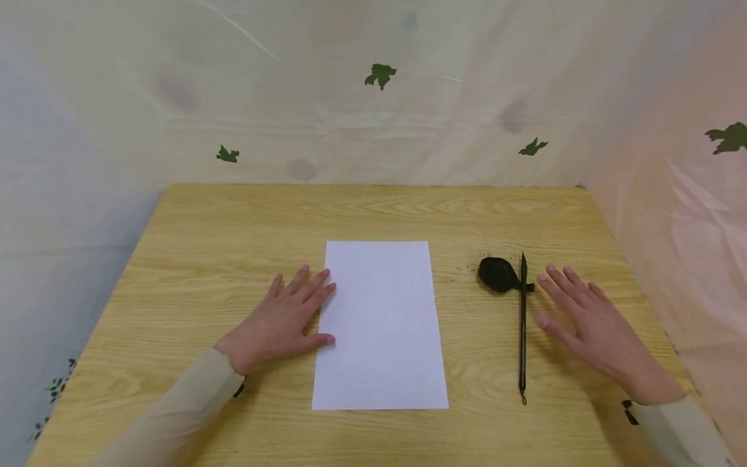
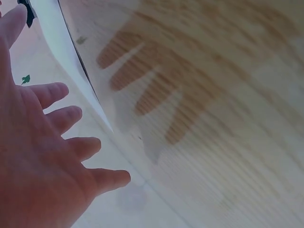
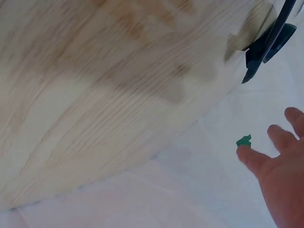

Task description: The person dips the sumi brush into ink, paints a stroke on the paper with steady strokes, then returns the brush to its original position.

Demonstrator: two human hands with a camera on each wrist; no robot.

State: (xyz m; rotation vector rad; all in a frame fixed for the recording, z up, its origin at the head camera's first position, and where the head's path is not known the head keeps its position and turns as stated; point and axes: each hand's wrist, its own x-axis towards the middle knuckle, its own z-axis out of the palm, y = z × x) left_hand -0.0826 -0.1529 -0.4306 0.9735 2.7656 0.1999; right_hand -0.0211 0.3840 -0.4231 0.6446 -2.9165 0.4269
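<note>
A blank white sheet of paper (image 1: 382, 324) lies upright in the middle of the wooden table. Over its left edge my left hand (image 1: 280, 324) is spread palm down, holding nothing; the left wrist view shows a gap between the fingers (image 2: 83, 148) and the tabletop. To the right of the sheet sits a small black dish (image 1: 496, 275) with a short handle. A dark writing brush (image 1: 522, 337) rests across that handle, its pointed tip away from me and a loop at its near end. Just right of the brush, my right hand (image 1: 604, 334) hovers with fingers extended, touching nothing.
The wooden table (image 1: 233, 220) is bounded at the back and sides by hanging pale cloth (image 1: 327, 130) with green bird-like shapes. Small dark specks (image 1: 467, 267) mark the wood beside the dish.
</note>
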